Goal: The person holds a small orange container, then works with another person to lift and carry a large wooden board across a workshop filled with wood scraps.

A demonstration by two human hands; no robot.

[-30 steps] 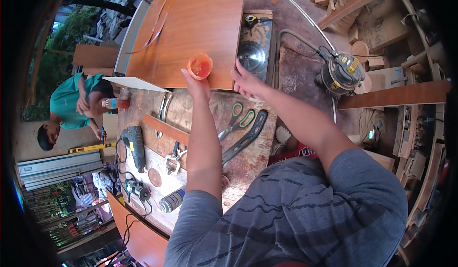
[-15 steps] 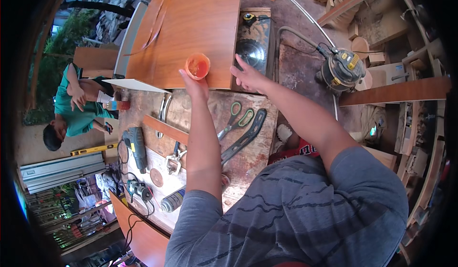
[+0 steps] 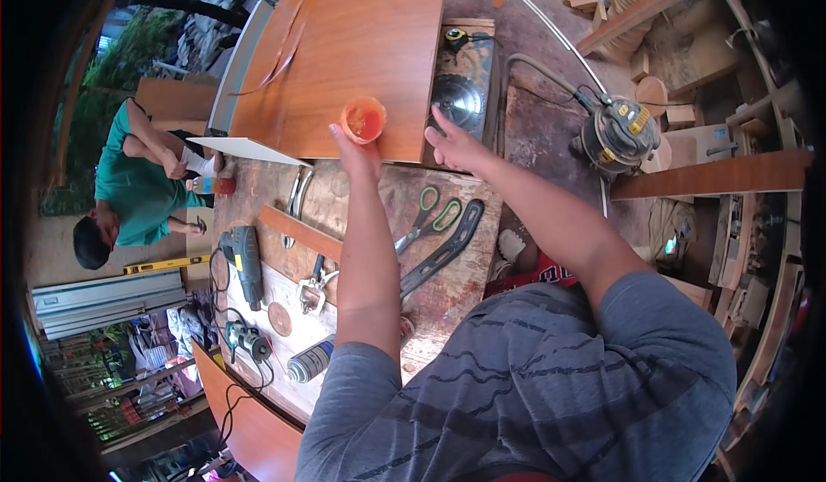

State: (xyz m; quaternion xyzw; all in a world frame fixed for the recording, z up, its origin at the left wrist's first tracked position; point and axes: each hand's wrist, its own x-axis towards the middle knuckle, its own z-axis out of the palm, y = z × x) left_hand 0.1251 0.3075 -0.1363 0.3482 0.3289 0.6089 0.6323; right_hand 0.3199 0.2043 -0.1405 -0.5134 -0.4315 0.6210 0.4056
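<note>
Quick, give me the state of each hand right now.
Left hand: closed around a small orange cup, held up over the wooden board.
Right hand: open, fingers spread, holding nothing.

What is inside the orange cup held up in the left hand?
The orange cup in the left hand shows a wet, orange-tinted inside with a pale patch, maybe liquid. Its bottom and the fill level cannot be told.

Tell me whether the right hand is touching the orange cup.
Apart. The head view shows the right hand open, with bare brown board between it and the orange cup, which the left hand holds.
</note>
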